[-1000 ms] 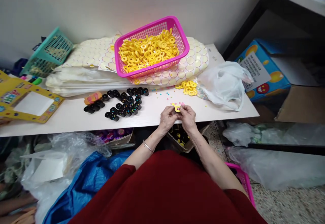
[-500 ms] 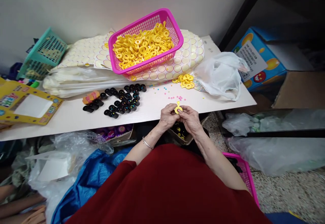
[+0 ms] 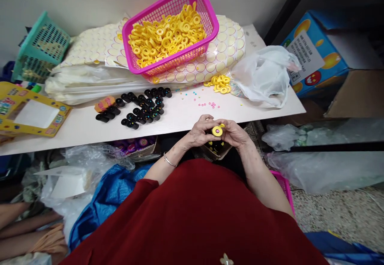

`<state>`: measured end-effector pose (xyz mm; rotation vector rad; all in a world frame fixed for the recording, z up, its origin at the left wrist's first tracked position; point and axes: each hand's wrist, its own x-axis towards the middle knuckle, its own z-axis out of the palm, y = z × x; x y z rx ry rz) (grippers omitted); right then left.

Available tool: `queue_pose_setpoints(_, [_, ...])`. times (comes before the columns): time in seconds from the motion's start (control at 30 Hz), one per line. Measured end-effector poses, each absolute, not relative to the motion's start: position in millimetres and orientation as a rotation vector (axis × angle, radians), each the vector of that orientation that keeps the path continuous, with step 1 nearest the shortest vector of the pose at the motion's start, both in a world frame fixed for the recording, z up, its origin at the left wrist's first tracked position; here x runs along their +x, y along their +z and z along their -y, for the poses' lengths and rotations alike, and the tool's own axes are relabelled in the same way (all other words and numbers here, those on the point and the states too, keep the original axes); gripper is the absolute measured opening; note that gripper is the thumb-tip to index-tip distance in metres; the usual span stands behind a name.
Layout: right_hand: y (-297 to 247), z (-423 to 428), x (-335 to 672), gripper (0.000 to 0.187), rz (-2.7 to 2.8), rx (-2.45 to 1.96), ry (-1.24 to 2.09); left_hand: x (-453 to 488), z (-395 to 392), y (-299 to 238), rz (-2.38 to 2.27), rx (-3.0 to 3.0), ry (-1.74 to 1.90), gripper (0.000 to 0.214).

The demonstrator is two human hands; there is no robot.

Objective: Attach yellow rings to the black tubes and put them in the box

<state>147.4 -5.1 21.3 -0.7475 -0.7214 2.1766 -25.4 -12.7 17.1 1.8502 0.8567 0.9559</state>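
Ring pieces (image 3: 168,37) in basket (image 3: 177,57), basket atop sheets (image 3: 229,43); cylinders (image 3: 146,115) before sheets, left of plastic bag (image 3: 265,77).

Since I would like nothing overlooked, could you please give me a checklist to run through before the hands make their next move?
1. Yellow ring-shaped piece held: ok, between left hand and right hand.
2. Pink centre firmly seated: cannot tell; it shows inside the ring, but the fit does not.
3. Small pink beads within view: ok, on the table just beyond the hands.
4. All loose beads gathered: not ok, several lie scattered.
5. Pink mesh basket stocked: ok, heaped with yellow pieces.
6. Black cylinders away from the hands: ok, grouped to their left.
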Motion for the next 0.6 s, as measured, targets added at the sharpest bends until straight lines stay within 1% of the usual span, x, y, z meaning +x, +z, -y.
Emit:
queue_pose_setpoints(0.23, [32,7,162,0.040,0.986,-0.888,2.214,-18,18,30,-0.818,2.061,0.790,0.027])
queue_pose_setpoints(0.37, [36,8,165,0.040,1.072,-0.898,2.190,-14,21,30,-0.841,2.157,0.714,0.026])
queue_pose_setpoints(0.5, [35,13,166,0.041,1.114,-0.897,2.123,-12,24,31,-0.820,2.296,0.654,0.018])
queue_pose_setpoints(0.6, [27,18,164,0.042,1.101,-0.887,2.079,-10,26,30,-0.831,2.372,0.594,0.016])
